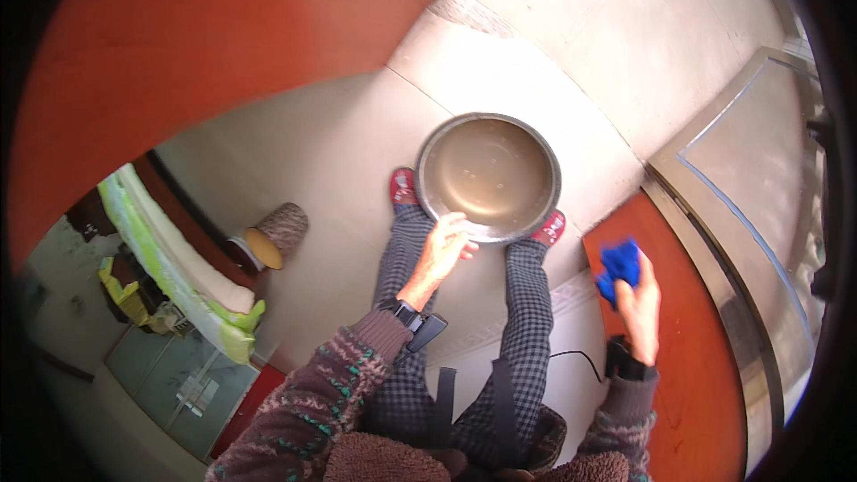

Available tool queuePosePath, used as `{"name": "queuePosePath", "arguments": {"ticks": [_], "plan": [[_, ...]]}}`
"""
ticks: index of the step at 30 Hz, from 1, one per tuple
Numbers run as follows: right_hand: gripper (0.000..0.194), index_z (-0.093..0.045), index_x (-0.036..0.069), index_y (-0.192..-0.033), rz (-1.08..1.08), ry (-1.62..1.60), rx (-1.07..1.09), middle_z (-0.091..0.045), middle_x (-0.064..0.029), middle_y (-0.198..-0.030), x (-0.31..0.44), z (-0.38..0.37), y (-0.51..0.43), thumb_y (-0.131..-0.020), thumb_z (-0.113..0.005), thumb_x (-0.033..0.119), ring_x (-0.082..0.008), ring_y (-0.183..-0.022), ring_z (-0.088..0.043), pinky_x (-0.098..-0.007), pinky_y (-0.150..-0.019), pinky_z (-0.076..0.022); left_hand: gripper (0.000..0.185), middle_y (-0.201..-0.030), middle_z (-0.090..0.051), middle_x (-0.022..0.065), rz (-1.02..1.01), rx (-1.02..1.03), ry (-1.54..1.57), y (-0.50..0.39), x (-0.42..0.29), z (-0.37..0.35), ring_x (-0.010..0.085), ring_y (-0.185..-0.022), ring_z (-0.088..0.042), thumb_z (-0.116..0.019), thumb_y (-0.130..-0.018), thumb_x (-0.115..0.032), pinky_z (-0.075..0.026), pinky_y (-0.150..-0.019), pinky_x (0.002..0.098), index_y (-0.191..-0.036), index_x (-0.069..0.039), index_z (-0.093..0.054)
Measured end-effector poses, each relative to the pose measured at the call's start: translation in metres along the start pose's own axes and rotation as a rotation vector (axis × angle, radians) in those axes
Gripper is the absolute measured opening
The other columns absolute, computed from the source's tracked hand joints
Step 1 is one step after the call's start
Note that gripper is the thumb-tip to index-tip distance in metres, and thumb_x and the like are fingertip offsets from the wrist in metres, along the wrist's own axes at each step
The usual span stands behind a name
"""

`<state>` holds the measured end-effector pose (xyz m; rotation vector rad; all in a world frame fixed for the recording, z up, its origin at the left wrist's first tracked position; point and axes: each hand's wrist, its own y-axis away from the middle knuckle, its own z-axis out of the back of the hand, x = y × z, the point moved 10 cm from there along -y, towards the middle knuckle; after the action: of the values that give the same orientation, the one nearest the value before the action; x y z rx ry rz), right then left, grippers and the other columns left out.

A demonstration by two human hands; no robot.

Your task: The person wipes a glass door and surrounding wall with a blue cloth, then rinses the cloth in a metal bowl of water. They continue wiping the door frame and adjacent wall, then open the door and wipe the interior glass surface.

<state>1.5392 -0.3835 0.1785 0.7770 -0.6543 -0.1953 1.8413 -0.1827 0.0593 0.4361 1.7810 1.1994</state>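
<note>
A round metal basin (489,167) holding cloudy water stands on the floor between my feet, which are in red shoes (404,186). My left hand (445,248) is by the near rim, fingers loosely bent and holding nothing; whether it touches the rim I cannot tell. Off to the right, my right hand (641,301) grips a crumpled blue cloth (617,269). The cloth is slightly blurred and appears over or against a reddish-brown wooden panel (683,361). Both wrists wear dark straps.
Tall red-brown panel (221,20) fills the upper left. Metal-framed panel (750,167) borders the right side. Left of me lie a slipper (284,227) and a long pale pad with a green cover (181,261). A thin black cable (579,353) runs near my right leg.
</note>
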Motion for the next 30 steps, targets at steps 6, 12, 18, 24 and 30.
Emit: {"name": "queuePosePath", "arguments": {"ticks": [6,12,18,24,30], "plan": [[0.061,-0.041,0.004,-0.141,0.743,-0.426,0.347,-0.056,-0.0218,-0.126,0.281,-0.156,0.029,-0.081,-0.052,0.005,-0.0287,-0.112,-0.059,-0.0371,-0.096,-0.0458,0.049,-0.119,-0.057,0.0164,-0.543,-0.447,-0.250,0.123,-0.183,0.130,0.0236,-0.097,-0.064,-0.055,-0.097,-0.018,-0.053,-0.084,0.0334,-0.139,-0.002,-0.036],[0.071,-0.051,0.008,-0.128,1.420,-1.063,0.038,-0.046,-0.0235,-0.131,0.537,-0.131,0.205,-0.060,-0.069,0.014,-0.0411,-0.122,-0.044,-0.0540,-0.097,-0.0376,0.052,-0.130,-0.050,0.0165,-0.023,-0.343,-0.268,0.152,-0.138,0.211,0.0233,-0.111,-0.058,-0.060,-0.092,-0.014,-0.047,-0.095,0.0350,-0.139,-0.005,-0.040],[0.075,-0.047,0.015,-0.132,1.368,-1.168,-0.685,-0.034,-0.0198,-0.148,0.600,-0.150,0.229,-0.069,-0.076,0.043,-0.0432,-0.142,-0.022,-0.0664,-0.111,-0.0177,0.054,-0.140,-0.044,0.0170,0.010,-0.035,-0.524,0.142,-0.156,0.285,0.0261,-0.129,-0.045,-0.058,-0.094,-0.015,-0.038,-0.106,0.0384,-0.143,-0.006,-0.036],[0.037,-0.053,0.001,-0.129,0.199,-2.095,-0.285,-0.048,-0.0197,-0.135,0.440,-0.371,-0.049,-0.094,-0.047,0.013,-0.0323,-0.124,-0.047,-0.0432,-0.108,-0.0339,0.077,-0.145,-0.034,0.0242,0.250,0.366,-0.894,0.125,-0.085,0.338,0.0393,-0.138,-0.028,-0.065,-0.090,-0.028,-0.027,-0.114,0.0396,-0.148,-0.003,-0.022],[0.042,-0.061,-0.001,-0.107,-0.213,-1.086,-0.324,-0.062,-0.0296,-0.102,0.319,-0.451,-0.190,-0.093,-0.048,0.036,-0.0455,-0.106,-0.057,-0.0504,-0.093,-0.0433,0.102,-0.146,-0.016,0.0391,0.151,0.451,-1.349,0.096,-0.081,0.321,0.0506,-0.137,-0.021,-0.071,-0.085,-0.038,-0.028,-0.112,0.0447,-0.149,0.002,-0.003]]}}
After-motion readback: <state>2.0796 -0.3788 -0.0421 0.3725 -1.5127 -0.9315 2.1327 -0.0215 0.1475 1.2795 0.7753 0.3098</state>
